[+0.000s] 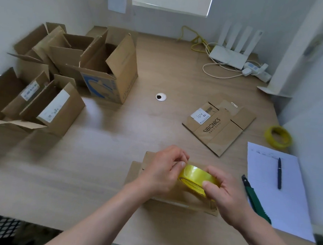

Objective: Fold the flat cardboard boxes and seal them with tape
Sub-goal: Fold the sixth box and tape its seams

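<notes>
Both hands meet over the near edge of the wooden table (119, 139). The right hand (226, 192) grasps a roll of yellow tape (195, 176), fingers curled round its rim, while the left hand (162, 174) pinches at the top of the roll with thumb and fingertips. Directly under the hands lies a cardboard box (136, 174), mostly hidden by them. A flat printed box (219, 126) lies farther back to the right, well apart. A second yellow roll (278, 136) sits near the right edge. Just right of the hands are a green knife (255, 198) and a pen (279, 173) on white paper (292, 202). Opened boxes (66, 68) crowd the left side.
</notes>
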`<state>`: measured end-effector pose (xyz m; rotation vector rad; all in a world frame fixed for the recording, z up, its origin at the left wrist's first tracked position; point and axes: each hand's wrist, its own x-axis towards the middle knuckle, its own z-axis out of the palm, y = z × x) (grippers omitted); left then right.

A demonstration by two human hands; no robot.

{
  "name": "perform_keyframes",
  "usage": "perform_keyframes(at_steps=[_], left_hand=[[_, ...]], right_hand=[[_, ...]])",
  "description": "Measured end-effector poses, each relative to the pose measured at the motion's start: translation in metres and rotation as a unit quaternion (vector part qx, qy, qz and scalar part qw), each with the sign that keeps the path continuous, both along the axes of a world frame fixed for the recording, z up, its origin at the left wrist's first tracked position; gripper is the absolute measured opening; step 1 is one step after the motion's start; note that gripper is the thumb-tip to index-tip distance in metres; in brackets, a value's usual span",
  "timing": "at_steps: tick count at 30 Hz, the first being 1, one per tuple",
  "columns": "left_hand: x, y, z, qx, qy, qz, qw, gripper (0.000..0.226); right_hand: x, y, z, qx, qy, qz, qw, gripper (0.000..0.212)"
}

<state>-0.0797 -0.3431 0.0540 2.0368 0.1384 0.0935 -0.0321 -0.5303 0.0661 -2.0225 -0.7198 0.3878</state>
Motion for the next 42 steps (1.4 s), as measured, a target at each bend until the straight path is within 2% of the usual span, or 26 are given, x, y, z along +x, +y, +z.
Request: perform_keyframes(at_steps=[2, 5, 7, 9, 14, 17, 20, 28, 32, 39, 42], left_hand=[[0.001, 0.001, 0.001, 0.024, 0.005, -0.017, 1.000, 0.020], [0.003, 0.007, 0.002, -0.003, 0.094, -0.033, 0.995, 0.017], [0.002, 0.014, 0.004, -0.101, 0.167, -0.037, 0.980, 0.014], [0.001, 0.019, 0.007, -0.186, 0.195, -0.033, 0.962, 0.013], [-0.004, 0.023, 0.012, -0.173, 0.169, 0.000, 0.970, 0.009], [-0.010, 0.025, 0.009, -0.188, 0.154, 0.020, 0.970, 0.020], [-0.015, 0.024, 0.007, -0.207, 0.136, 0.038, 0.968, 0.021], [-0.012, 0.014, -0.001, -0.179, 0.095, 0.090, 0.975, 0.035], [-0.012, 0.015, 0.005, -0.149, 0.121, 0.085, 0.978, 0.034], [-0.014, 0.028, 0.015, -0.218, 0.190, 0.091, 0.953, 0.030], [-0.017, 0.026, 0.011, -0.246, 0.211, 0.089, 0.942, 0.029]], right_hand=[[-0.001, 0.000, -0.001, -0.012, -0.005, -0.005, 1.000, 0.029], [-0.003, 0.000, 0.000, -0.026, -0.007, -0.003, 1.000, 0.034], [-0.004, 0.001, 0.002, -0.037, -0.016, 0.004, 0.999, 0.031], [-0.005, 0.004, 0.004, -0.052, -0.029, 0.009, 0.998, 0.031], [-0.002, 0.011, 0.009, -0.057, -0.019, 0.013, 0.998, 0.037], [-0.001, 0.011, 0.010, -0.063, -0.025, 0.024, 0.997, 0.038], [0.000, 0.013, 0.012, -0.067, -0.032, 0.031, 0.997, 0.038], [0.003, 0.011, 0.012, -0.076, -0.036, 0.054, 0.995, 0.037], [0.004, 0.009, 0.014, -0.088, -0.045, 0.067, 0.993, 0.035], [0.004, 0.016, 0.014, -0.116, -0.046, 0.085, 0.989, 0.020], [0.004, 0.017, 0.014, -0.110, -0.038, 0.084, 0.990, 0.023]])
